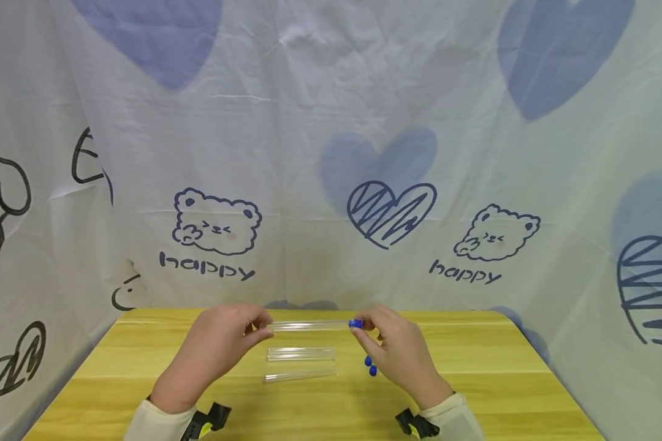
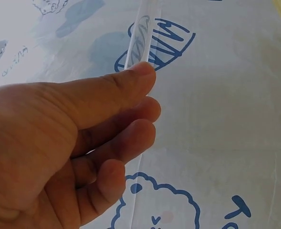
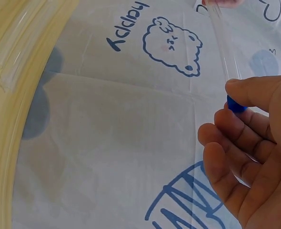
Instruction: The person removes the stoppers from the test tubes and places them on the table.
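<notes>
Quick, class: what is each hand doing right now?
Left hand: pinches one end of the clear tube.
Right hand: pinches the blue cap at its other end.

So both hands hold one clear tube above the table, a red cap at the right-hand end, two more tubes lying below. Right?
Not quite: the cap is blue, not red, as the head view shows. Otherwise yes: the left hand and right hand hold the clear tube between them, and two more tubes lie on the table.
</notes>
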Demonstrator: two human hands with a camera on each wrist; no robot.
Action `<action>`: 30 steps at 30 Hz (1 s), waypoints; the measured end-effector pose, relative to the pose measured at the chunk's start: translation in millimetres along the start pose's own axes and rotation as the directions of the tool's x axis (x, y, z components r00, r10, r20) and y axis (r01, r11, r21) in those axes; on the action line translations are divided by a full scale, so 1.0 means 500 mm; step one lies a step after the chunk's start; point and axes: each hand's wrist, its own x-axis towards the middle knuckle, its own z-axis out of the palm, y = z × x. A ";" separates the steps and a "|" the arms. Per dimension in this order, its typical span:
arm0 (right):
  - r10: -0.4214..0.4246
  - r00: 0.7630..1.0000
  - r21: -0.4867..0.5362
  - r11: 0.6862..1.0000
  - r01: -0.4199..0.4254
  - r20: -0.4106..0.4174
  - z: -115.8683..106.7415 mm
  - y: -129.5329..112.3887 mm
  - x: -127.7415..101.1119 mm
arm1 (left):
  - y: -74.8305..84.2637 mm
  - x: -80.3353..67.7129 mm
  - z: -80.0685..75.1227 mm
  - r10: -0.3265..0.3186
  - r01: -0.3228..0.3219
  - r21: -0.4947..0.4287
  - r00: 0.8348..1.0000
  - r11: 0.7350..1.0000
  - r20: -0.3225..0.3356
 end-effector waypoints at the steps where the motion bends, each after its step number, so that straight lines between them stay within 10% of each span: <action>1: 0.001 1.000 0.002 1.000 -0.001 0.001 0.000 0.000 0.000 | 0.000 0.001 0.000 -0.001 0.001 0.000 1.000 1.000 0.000; 30: 0.117 0.986 0.072 0.989 -0.126 0.119 0.004 -0.002 0.003 | -0.001 0.001 0.010 0.023 -0.023 0.012 1.000 1.000 -0.021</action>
